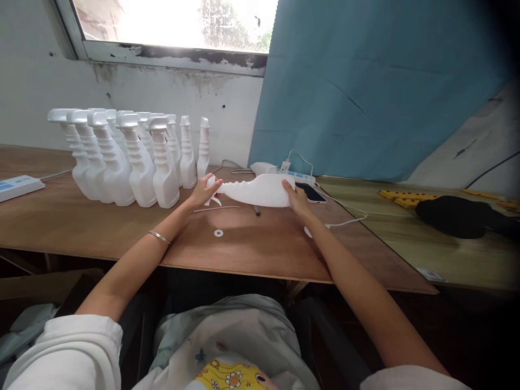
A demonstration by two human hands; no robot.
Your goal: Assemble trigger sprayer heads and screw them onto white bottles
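A white spray bottle [260, 190] is held lying sideways just above the wooden table [122, 227], neck pointing left. My left hand [203, 190] is closed around the trigger head at the bottle's neck. My right hand [298, 199] grips the bottle's base end. Beneath the bottle lie a thin white tube [215, 209], a small white ring [218, 233] and a dark marker [257, 210].
Several white spray bottles [130, 157] stand in rows at the back left by the wall. A power strip [18, 187] lies far left. A phone [311, 192], a charger cable [345, 219], yellow pieces [402, 197] and a black cloth [459, 216] lie to the right.
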